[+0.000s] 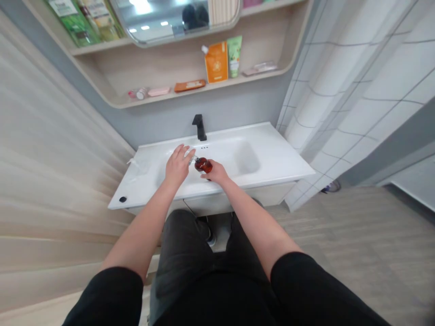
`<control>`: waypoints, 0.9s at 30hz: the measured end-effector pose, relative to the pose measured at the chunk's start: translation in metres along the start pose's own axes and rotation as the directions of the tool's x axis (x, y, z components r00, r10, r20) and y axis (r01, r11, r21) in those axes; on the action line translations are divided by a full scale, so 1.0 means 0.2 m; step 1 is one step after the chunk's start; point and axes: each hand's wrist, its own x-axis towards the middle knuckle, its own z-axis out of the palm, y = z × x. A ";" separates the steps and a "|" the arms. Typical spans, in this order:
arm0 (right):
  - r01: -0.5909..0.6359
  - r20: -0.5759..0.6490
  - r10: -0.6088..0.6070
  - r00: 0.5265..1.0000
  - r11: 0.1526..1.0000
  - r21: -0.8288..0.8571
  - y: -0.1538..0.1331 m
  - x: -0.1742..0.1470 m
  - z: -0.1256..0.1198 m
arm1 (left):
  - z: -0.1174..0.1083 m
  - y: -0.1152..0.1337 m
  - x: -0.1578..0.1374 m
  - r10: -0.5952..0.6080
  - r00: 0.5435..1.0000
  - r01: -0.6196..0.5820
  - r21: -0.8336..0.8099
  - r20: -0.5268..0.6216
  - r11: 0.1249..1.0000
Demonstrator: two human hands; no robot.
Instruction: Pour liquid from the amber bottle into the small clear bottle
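Find the brown bottle (pixel 201 164) over the sink (pixel 249 158), at six o'clock from the black tap (pixel 200 129), clamped in the right hand (pixel 217 172). See the left hand (pixel 177 166) at nine o'clock of the bottle, apart from the right, fingers beside a small clear piece (pixel 193 160); cannot tell whether pinched or merely touched. For a clean job, probably best to hold the bottle firmly with the right and make only small moves with the left. Work above the bowl to catch drips, and avoid swinging toward twelve o'clock, into the tap. Use the desk (pixel 285 158) at three o'clock for setting down.
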 end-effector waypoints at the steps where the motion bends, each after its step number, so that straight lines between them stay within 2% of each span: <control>1: -0.001 0.002 0.001 1.000 1.000 0.001 0.00 0.00 0.00 | 0.00 0.00 0.00 0.004 1.000 -0.004 0.003 0.008 1.000; 14: 0.002 -0.003 -0.002 1.000 1.000 0.012 0.01 0.00 0.01 | -0.03 -0.01 0.03 0.031 0.998 -0.032 0.020 0.058 0.999; 27: -0.032 -0.059 0.035 0.998 0.998 0.049 0.02 0.01 0.01 | -0.04 -0.02 0.13 0.130 0.987 -0.130 -0.007 0.095 0.991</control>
